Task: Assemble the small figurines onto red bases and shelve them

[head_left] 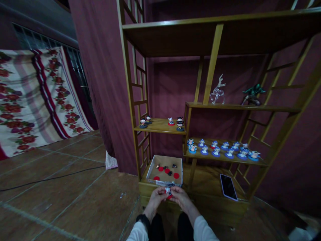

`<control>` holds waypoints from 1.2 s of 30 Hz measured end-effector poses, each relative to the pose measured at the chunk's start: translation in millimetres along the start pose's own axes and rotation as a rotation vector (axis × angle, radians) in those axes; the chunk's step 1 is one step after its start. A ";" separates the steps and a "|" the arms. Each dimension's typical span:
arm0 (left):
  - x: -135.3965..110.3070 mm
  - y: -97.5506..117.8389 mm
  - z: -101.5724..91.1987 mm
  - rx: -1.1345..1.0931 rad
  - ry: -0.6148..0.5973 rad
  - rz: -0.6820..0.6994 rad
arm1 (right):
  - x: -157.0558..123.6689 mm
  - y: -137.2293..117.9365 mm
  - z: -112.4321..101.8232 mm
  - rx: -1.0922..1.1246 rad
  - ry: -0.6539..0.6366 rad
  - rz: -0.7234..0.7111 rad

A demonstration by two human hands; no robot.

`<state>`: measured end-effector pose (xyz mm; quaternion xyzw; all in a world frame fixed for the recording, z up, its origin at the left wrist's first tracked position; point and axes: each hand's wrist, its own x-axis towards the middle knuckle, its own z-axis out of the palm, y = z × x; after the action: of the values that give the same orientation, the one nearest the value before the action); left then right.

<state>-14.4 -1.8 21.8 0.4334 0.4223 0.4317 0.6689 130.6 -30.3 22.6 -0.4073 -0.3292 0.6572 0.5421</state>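
Between both hands, just in front of an open cardboard box, I hold a small figurine with a white top and a red base. My left hand grips it from the left and my right hand from the right, fingers closed around it. Inside the box lie several red discs and several small dark-haired figure pieces. A similar white figurine on a red base stands on the small upper shelf, between dark-haired figurines at right and two more at left.
Rows of small figurines on blue and purple bases fill the right middle shelf. Above them stand a clear deer ornament and a green ornament. A phone lies at lower right. A cable crosses the tiled floor.
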 end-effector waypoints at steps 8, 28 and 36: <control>2.3 -2.9 -1.4 0.011 -0.021 0.028 | 7.0 6.3 -5.5 0.007 0.011 0.031; 5.8 -8.3 -1.8 0.154 -0.155 0.153 | 14.2 13.8 -10.5 0.049 0.008 0.057; 3.8 -7.9 0.1 0.131 -0.136 0.133 | 14.4 13.9 -12.2 0.052 -0.011 0.039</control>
<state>-11.6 -0.2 13.6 0.5316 0.3737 0.4159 0.6362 134.1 -19.1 2.4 -0.3957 -0.3068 0.6781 0.5381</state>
